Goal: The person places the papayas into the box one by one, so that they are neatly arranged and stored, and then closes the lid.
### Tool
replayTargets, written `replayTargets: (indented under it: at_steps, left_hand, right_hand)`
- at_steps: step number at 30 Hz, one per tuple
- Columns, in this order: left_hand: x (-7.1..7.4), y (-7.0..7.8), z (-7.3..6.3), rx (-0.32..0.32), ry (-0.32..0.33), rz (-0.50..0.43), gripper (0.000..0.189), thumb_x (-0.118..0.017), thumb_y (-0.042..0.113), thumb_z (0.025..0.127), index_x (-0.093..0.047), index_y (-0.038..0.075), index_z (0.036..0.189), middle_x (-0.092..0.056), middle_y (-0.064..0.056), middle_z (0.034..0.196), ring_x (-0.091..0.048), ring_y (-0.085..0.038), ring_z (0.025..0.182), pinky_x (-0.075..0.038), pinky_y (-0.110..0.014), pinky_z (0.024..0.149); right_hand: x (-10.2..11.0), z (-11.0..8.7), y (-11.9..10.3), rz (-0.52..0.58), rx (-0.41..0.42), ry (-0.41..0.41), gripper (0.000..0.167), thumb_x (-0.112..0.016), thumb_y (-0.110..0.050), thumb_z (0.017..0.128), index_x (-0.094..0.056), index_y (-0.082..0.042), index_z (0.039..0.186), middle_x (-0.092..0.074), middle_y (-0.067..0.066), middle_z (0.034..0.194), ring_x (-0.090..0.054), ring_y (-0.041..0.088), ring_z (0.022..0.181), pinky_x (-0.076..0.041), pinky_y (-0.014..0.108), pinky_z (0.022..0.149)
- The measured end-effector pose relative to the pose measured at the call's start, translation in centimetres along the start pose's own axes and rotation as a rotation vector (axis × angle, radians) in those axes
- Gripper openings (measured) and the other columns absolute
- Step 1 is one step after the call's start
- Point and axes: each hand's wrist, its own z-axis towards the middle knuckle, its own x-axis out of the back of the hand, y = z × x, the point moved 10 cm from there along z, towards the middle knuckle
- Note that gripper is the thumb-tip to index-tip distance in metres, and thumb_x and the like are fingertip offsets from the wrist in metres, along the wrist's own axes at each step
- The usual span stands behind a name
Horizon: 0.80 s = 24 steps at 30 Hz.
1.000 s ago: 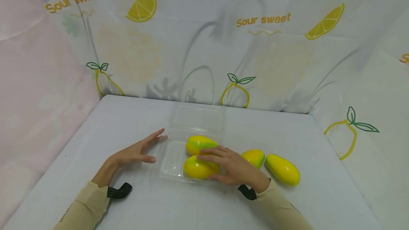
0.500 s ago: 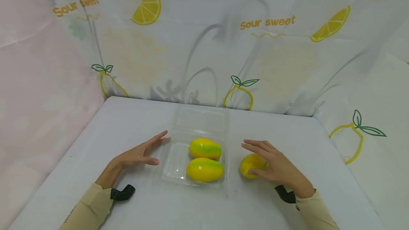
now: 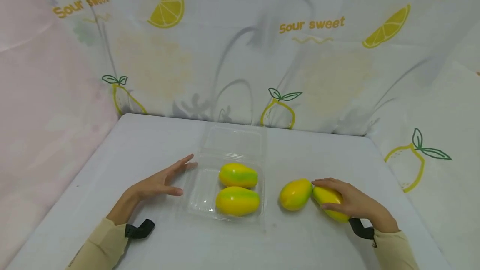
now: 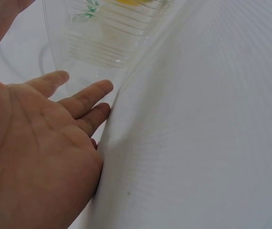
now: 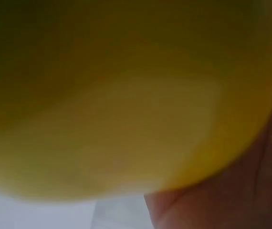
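My right hand (image 3: 354, 201) is over the rightmost yellow-green mango (image 3: 328, 197), gripping it with fingers on the far side and thumb on the near side. That mango (image 5: 117, 119) fills most of the right wrist view, close against the palm. Just left of it lies another loose mango (image 3: 295, 195). Two mangoes, one behind the other (image 3: 238, 175), lie in the right part of a clear plastic clamshell box (image 3: 200, 186). Beside the box's left wall, my left hand (image 3: 159, 182) rests with fingers spread and nothing held; its fingers (image 4: 90, 95) are near the clear plastic.
The box's lid (image 3: 233, 140) lies folded back behind it on the white table (image 3: 232, 245). A printed cloth backdrop (image 3: 210, 53) rises along the table's back edge. Each wrist carries a black camera mount (image 3: 140, 229).
My right hand has left the front mango in the box, passed over the nearer loose mango and come down on the rightmost one. The left hand stays beside the box.
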Motion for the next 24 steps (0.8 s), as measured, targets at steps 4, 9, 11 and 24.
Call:
replayTargets:
  at_steps: [4,9,11,24]
  left_hand:
    - [0.0,0.0,-0.1,-0.017,-0.005,-0.012,0.098,-0.071,0.016,0.085,-0.007,0.025,0.159,-0.021,-0.015,0.162,-0.007,-0.043,0.149,0.001,-0.077,0.108]
    - [0.0,-0.1,-0.1,-0.024,-0.015,-0.023,0.098,-0.071,0.015,0.085,-0.007,0.024,0.159,-0.021,-0.015,0.162,-0.006,-0.041,0.15,0.001,-0.075,0.109]
    - [-0.1,0.0,-0.1,-0.024,-0.017,-0.026,0.098,-0.071,0.015,0.085,-0.007,0.023,0.159,-0.021,-0.015,0.162,-0.006,-0.041,0.149,0.002,-0.075,0.109]
    - [0.0,-0.1,0.0,-0.023,-0.013,-0.028,0.098,-0.071,0.014,0.085,-0.008,0.026,0.159,-0.021,-0.016,0.162,-0.004,-0.041,0.15,0.003,-0.075,0.109]
  right_hand:
    - [0.3,-0.3,0.4,0.03,-0.043,-0.016,0.061,-0.077,-0.036,0.083,-0.057,-0.013,0.136,-0.059,0.006,0.136,-0.052,0.009,0.124,-0.04,0.014,0.101]
    - [0.6,-1.3,0.6,0.085,-0.058,-0.096,0.067,-0.076,-0.032,0.084,-0.049,-0.015,0.143,-0.053,0.012,0.142,-0.037,-0.011,0.128,-0.041,0.015,0.098]
    - [0.5,-1.5,0.6,0.098,-0.04,-0.116,0.067,-0.076,-0.03,0.085,-0.047,-0.014,0.144,-0.053,0.013,0.141,-0.039,-0.01,0.127,-0.039,0.013,0.098]
    - [-0.6,-0.2,1.2,0.005,-0.122,-0.073,0.089,-0.084,-0.039,0.074,-0.042,-0.008,0.145,-0.043,0.006,0.127,-0.051,0.016,0.104,-0.05,0.025,0.085]
